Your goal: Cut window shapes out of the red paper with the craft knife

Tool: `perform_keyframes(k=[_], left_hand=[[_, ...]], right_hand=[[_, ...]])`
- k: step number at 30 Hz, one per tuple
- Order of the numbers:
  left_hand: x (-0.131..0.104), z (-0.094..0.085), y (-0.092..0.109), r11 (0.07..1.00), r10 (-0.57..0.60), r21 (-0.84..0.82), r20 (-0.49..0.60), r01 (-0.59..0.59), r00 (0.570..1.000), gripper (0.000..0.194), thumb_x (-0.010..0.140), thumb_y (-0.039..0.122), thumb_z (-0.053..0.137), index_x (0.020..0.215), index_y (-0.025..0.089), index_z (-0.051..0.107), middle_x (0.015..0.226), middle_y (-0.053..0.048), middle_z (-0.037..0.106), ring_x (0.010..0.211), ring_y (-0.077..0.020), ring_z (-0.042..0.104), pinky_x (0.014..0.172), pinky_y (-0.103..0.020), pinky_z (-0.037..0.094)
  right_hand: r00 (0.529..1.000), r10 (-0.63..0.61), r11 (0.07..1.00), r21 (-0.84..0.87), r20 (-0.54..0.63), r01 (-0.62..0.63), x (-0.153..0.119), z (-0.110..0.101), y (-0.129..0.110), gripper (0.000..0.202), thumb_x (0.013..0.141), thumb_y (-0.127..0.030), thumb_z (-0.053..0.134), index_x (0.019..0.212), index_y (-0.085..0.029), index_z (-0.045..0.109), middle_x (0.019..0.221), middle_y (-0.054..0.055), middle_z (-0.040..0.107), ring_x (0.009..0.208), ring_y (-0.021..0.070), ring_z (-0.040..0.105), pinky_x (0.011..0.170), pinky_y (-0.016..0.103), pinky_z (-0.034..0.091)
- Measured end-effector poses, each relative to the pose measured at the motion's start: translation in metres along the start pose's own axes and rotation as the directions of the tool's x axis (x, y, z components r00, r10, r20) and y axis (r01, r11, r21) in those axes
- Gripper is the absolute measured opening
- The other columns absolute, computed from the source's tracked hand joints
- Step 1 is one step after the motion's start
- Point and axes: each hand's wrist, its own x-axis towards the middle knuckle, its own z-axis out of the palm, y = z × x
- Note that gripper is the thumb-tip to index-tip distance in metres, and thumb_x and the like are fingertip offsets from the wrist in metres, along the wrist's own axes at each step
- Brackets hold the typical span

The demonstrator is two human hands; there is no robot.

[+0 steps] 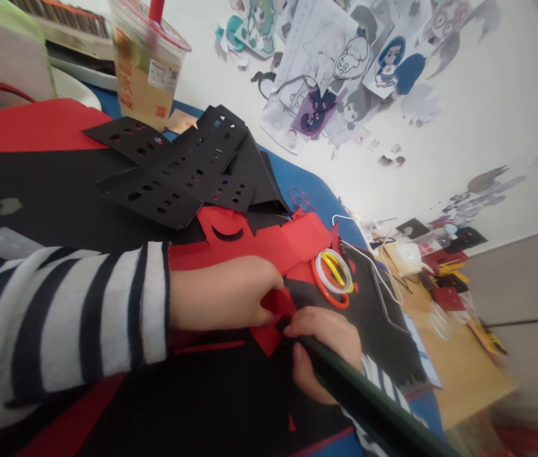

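Observation:
My left hand [230, 292], in a striped sleeve, is closed with its thumb and fingers pinching a piece of red paper [269, 339]. Close by on the right, my right hand [328, 346] is closed around the end of a long dark green thing [368, 393] that runs toward the bottom right. What kind of thing it is, I cannot make out. Its tip and the right fingertips are at the edge of the red paper. More cut red paper [269, 247] lies beyond my left hand, with a curved slit in one part.
Behind stands black card with cut-out holes [183, 165], near a lidded drink cup [147, 70] with a red straw. An orange loop [335, 301] and a yellow one lie with a white ring [321, 273]. A white cable [368, 254] crosses the right side. Drawings cover the wall.

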Motion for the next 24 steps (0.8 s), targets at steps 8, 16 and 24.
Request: perform_keyframes(k=[8,16,24], left_hand=[[-0.0004,-0.0021,0.0024,1.000,-0.020,-0.003,0.009,0.020,1.000,0.008,0.070,0.020,0.064,0.078,0.018,0.067,0.075,0.000,0.067,0.067,-0.0154,0.058,0.057,-0.023,0.038],[0.0008,0.0011,-0.0010,1.000,-0.007,0.009,0.000,0.007,1.000,0.008,0.070,0.020,0.065,0.078,0.018,0.066,0.078,-0.001,0.067,0.071,-0.0165,0.059,0.059,-0.024,0.039],[-0.0006,-0.0035,0.0036,0.999,-0.039,-0.015,0.039,0.040,0.998,0.008,0.070,0.018,0.063,0.078,0.019,0.066,0.075,0.000,0.067,0.067,-0.0148,0.058,0.057,-0.023,0.038]], right_hand=[[0.999,0.036,0.999,-0.012,-0.030,-0.037,-0.0035,0.0001,0.0002,0.023,0.066,-0.008,0.048,0.082,-0.021,0.058,0.066,-0.001,0.066,0.058,0.0132,0.064,0.061,0.022,0.053],[1.000,-0.013,1.000,-0.014,0.005,0.013,-0.0022,0.0003,0.0006,0.024,0.066,-0.009,0.048,0.084,-0.021,0.058,0.066,0.000,0.065,0.058,0.0147,0.063,0.058,0.024,0.053],[0.999,0.025,1.000,-0.010,-0.021,-0.025,-0.0009,-0.0008,-0.0009,0.023,0.065,-0.008,0.046,0.081,-0.020,0.058,0.064,0.000,0.065,0.057,0.0140,0.064,0.059,0.023,0.053]])
